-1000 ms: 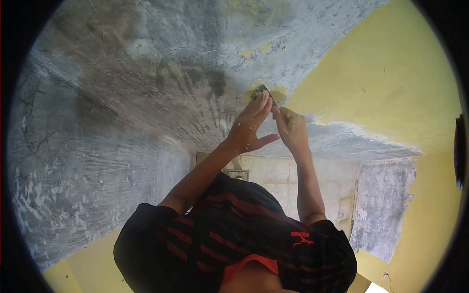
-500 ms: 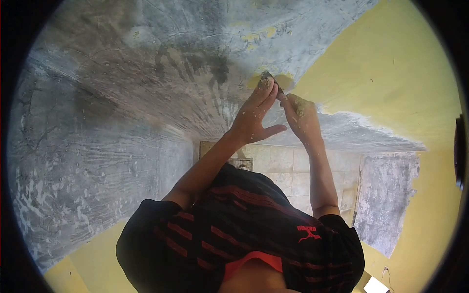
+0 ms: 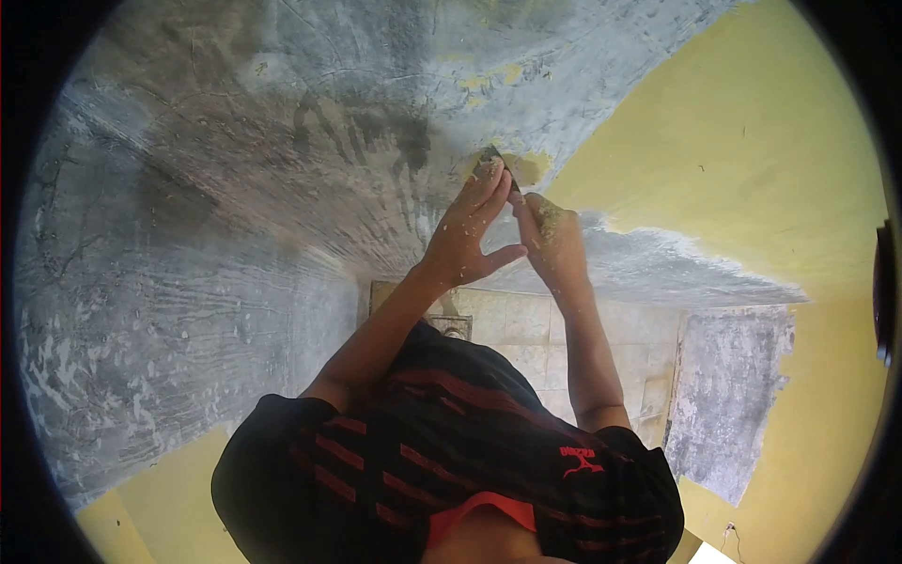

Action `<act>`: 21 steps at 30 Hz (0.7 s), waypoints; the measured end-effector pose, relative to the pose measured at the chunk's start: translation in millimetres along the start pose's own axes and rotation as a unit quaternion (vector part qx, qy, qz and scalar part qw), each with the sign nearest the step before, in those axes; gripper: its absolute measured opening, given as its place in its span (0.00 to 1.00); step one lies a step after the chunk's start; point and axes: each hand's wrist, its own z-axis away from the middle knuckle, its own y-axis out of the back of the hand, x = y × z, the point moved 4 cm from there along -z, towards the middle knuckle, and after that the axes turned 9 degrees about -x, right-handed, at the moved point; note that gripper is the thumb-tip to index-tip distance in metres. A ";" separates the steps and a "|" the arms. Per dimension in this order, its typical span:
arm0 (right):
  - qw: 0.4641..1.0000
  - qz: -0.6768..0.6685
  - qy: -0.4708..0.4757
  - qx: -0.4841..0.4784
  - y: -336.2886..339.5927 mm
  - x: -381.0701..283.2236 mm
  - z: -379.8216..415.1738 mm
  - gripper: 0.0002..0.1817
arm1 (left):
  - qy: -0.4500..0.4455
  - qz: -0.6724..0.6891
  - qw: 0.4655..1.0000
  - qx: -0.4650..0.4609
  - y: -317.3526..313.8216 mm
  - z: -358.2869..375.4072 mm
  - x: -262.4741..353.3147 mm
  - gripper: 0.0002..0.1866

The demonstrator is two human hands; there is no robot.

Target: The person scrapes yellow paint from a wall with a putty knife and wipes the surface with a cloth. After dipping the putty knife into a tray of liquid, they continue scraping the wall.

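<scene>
My right hand [image 3: 556, 246] is closed around the lower end of a scraper [image 3: 512, 180] with a thin dark blade. Across the blade's upper left side lie the outstretched fingers of my left hand [image 3: 460, 240], its thumb held apart and pointing right. The blade's tip meets the wall [image 3: 366, 70], close to a small patch of yellow paint [image 3: 538, 169]. Pale yellowish flakes cling to the backs of both hands. The scraper's handle is hidden inside my right fist.
Yellow paint [image 3: 752, 141] covers the wall to the right, with a ragged edge against bare grey plaster. Another grey wall [image 3: 169, 329] stands on the left. Below are pale floor tiles [image 3: 521, 324]. A dark object [image 3: 883, 291] is at the far right, and a cable [image 3: 731, 536] hangs low on the right.
Both hands and the scraper have shifted a little left and slightly down across the wall. The whole view has moved slightly too. My grip looks the same.
</scene>
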 end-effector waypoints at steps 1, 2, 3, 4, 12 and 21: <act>1.000 -0.013 0.003 0.001 6.5 -1.1 3.0 0.18 | -0.007 0.000 1.000 -0.027 -1.3 -0.8 -0.4 0.56; 1.000 -0.025 0.008 0.002 11.1 -1.0 2.7 0.18 | -0.015 -0.002 0.999 -0.052 -1.0 -2.4 -1.1 0.56; 1.000 -0.017 -0.020 -0.014 10.6 4.3 0.7 0.17 | -0.014 -0.004 0.999 -0.050 0.2 -3.3 -0.1 0.56; 1.000 -0.018 -0.021 -0.014 6.2 5.7 -0.3 0.17 | -0.008 -0.002 0.999 -0.040 0.3 -3.7 2.2 0.56; 0.999 -0.036 -0.003 0.004 7.6 0.5 2.2 0.15 | -0.018 0.001 1.000 -0.012 2.2 -7.0 10.2 0.51; 1.000 -0.021 -0.014 -0.012 11.9 10.4 1.4 0.14 | -0.005 0.062 0.998 -0.011 -2.2 -8.8 12.6 0.50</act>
